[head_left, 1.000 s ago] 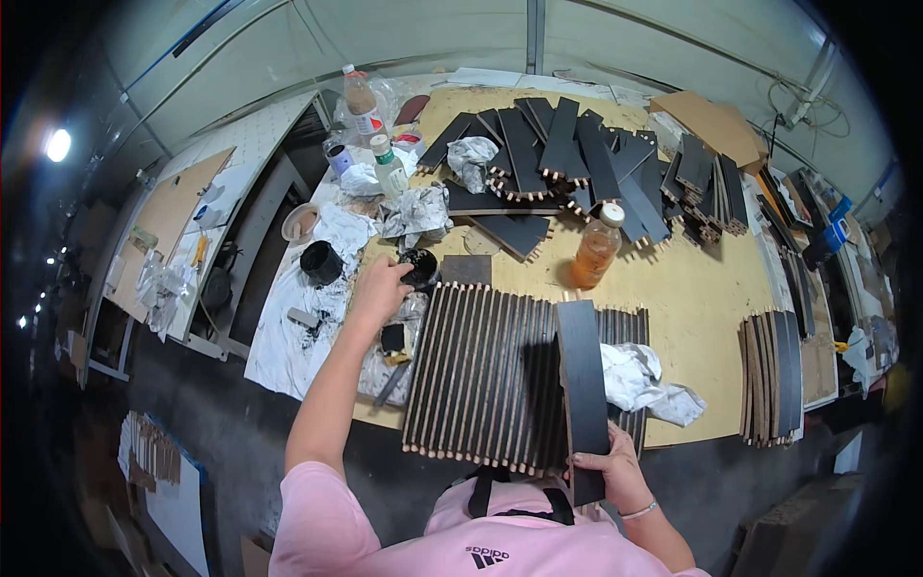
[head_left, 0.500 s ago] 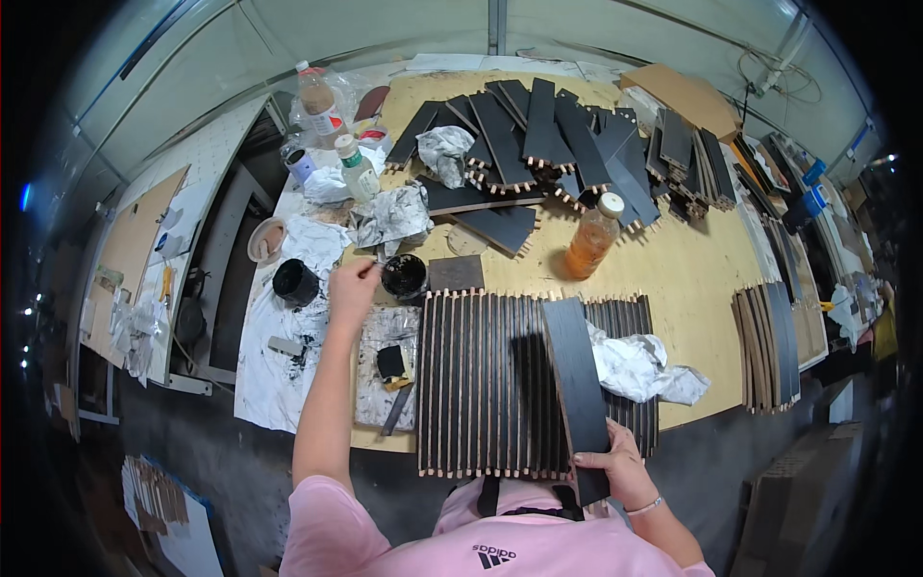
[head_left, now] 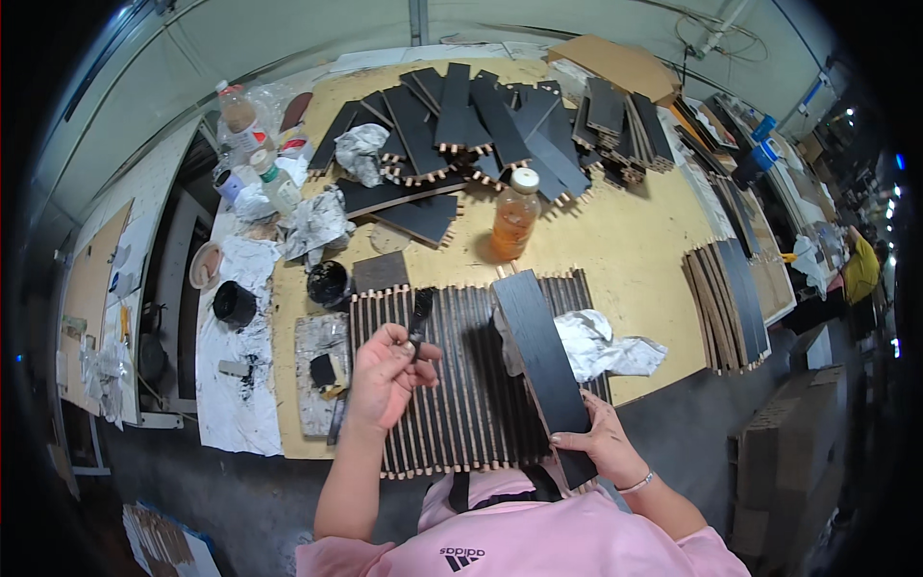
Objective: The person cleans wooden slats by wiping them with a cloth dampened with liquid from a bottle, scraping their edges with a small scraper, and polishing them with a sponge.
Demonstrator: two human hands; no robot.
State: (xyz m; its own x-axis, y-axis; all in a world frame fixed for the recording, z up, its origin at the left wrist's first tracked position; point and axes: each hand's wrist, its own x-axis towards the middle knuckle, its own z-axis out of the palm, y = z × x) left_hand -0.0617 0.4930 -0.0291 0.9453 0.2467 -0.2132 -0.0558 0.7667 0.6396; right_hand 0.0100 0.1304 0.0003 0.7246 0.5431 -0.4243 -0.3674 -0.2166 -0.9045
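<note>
My left hand (head_left: 389, 375) pinches a narrow, black-coated tool (head_left: 421, 313), its dark end pointing up; I cannot tell whether it is a brush or a small spatula. It hovers over the left part of a row of dark wooden slats (head_left: 447, 385) with pale dowel pegs at their ends. My right hand (head_left: 606, 442) grips the near end of a black wooden board (head_left: 541, 356), thumb on its face. That board is tilted above the slats, a pale peg at its far end. A pot of black paste (head_left: 328, 283) stands beyond my left hand.
A bottle of amber liquid (head_left: 515, 216) stands beyond the slats. A crumpled white cloth (head_left: 601, 346) lies right of the board. Black boards (head_left: 495, 120) are heaped at the back. Another black pot (head_left: 235, 304) and bottles (head_left: 240, 120) stand left; stacked boards (head_left: 726, 308) are at right.
My left hand has come from the paste pot toward me and right, over the slats, with the black-coated tool. My right hand still holds the board. The view has shifted to the right.
</note>
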